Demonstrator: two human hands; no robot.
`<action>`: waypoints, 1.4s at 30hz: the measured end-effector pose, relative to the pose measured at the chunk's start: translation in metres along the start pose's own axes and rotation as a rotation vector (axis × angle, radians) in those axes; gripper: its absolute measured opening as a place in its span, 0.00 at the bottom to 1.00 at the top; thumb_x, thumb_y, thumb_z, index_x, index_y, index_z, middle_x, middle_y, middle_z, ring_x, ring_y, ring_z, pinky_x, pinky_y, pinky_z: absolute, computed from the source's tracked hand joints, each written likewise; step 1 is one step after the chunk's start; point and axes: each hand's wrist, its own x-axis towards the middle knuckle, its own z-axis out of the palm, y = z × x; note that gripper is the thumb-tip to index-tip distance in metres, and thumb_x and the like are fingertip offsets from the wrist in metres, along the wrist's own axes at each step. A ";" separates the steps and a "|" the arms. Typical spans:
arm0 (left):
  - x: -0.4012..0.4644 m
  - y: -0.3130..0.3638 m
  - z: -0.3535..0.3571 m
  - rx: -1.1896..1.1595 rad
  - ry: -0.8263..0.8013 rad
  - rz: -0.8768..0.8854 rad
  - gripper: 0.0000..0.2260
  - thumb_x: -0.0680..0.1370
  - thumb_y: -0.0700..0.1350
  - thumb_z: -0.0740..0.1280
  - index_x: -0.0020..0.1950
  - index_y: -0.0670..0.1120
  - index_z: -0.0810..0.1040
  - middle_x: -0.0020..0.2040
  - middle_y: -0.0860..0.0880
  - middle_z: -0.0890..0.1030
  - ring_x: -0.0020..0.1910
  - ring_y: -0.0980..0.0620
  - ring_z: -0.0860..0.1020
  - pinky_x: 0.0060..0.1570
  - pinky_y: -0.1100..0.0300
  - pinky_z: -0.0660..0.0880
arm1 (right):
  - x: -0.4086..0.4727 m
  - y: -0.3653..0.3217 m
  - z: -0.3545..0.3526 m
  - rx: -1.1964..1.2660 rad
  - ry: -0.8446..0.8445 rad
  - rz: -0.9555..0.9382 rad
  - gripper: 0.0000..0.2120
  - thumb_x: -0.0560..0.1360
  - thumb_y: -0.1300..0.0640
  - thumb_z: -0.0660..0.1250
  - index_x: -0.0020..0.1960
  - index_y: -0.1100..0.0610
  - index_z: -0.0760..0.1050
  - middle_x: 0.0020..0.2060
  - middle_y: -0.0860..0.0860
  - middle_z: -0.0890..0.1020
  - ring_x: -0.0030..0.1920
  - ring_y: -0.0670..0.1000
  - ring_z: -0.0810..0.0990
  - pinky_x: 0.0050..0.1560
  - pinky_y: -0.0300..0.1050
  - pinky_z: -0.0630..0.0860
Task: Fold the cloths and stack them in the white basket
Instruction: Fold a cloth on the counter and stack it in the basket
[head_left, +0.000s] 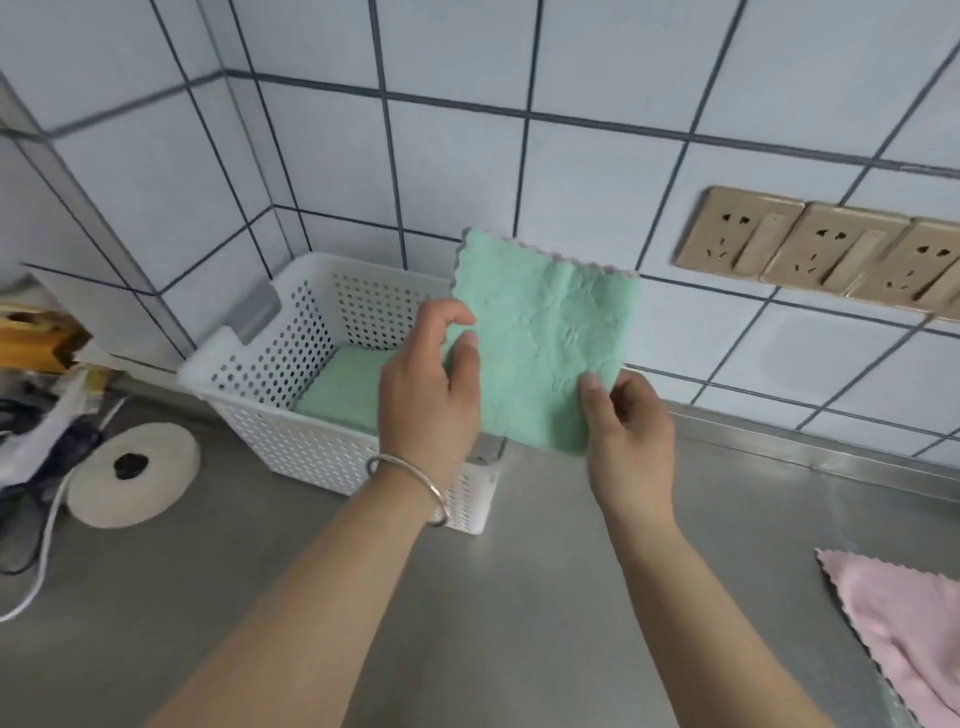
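1. The right hand pinches the green cloth at its lower corner, holding it up in the air beside the white basket.
2. The left hand grips the cloth's left edge, probably to start a fold, though its fingertips are partly hidden.
3. A folded green cloth already lies in the basket.
4. A pink cloth waits unfolded on the counter, well apart.

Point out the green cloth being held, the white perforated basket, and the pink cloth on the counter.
Green scallop-edged cloth (545, 332), head view, centre of its face.
White perforated plastic basket (291, 431), head view, front wall.
Pink scallop-edged cloth (904, 618), head view, middle of its visible part.
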 end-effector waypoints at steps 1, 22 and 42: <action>0.014 -0.012 -0.012 0.049 -0.029 -0.002 0.04 0.77 0.40 0.61 0.47 0.50 0.73 0.31 0.58 0.70 0.25 0.60 0.66 0.27 0.65 0.61 | 0.005 -0.006 0.018 -0.027 -0.032 0.016 0.14 0.76 0.54 0.64 0.34 0.55 0.66 0.29 0.47 0.67 0.28 0.43 0.64 0.28 0.33 0.63; 0.166 -0.266 -0.023 1.001 -1.092 -0.346 0.19 0.75 0.37 0.61 0.66 0.43 0.65 0.54 0.45 0.74 0.49 0.47 0.75 0.49 0.56 0.71 | 0.126 0.089 0.276 -1.009 -0.781 0.452 0.15 0.76 0.52 0.65 0.34 0.58 0.69 0.33 0.48 0.78 0.30 0.45 0.74 0.31 0.37 0.70; 0.153 -0.296 0.018 1.197 -1.463 0.010 0.47 0.72 0.60 0.67 0.76 0.44 0.38 0.76 0.41 0.39 0.76 0.43 0.41 0.75 0.51 0.46 | 0.125 0.127 0.272 -1.275 -1.020 -0.112 0.35 0.79 0.51 0.57 0.77 0.57 0.39 0.76 0.54 0.40 0.76 0.53 0.39 0.76 0.51 0.43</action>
